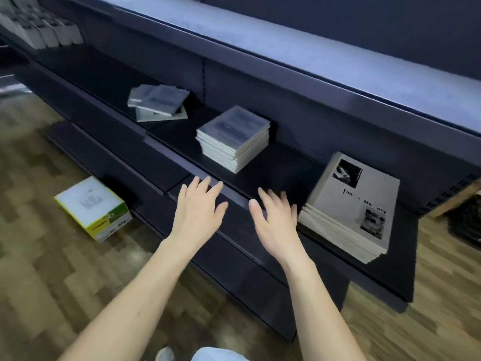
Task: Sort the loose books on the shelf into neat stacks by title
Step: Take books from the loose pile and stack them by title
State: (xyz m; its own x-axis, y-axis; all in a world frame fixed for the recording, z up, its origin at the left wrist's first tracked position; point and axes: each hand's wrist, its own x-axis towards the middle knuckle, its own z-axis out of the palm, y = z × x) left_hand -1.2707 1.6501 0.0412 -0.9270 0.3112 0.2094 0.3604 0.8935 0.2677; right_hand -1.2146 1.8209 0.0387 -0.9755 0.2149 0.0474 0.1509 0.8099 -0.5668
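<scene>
We take the neat square stack at mid-shelf as our landmark. It sits squared up on the dark shelf, several thin soft-cover books deep.

Left of and behind the landmark, well apart from it, lies the loose pile: a few of what look like the same pale square books, fanned and skewed over one another. This is the material still to be sorted.

Right of and nearer than the landmark lies a larger stack, with a pale cover and a partly legible title; its front edge overhangs the shelf lip.

Handling judgement: the loose books look thin, light and somewhat flexible. Glossy covers probably slide on each other, so a fanned pile may shed copies if lifted by one corner. We would grip the pile from both short sides, thumbs on top and fingers under, then tap it square.

Left hand: fingers straight and spread, holding nothing, hovering over the shelf's front edge just in front of the landmark.

Right hand: likewise released, fingers extended, empty, just beside the larger stack; contact with it cannot be determined.
</scene>
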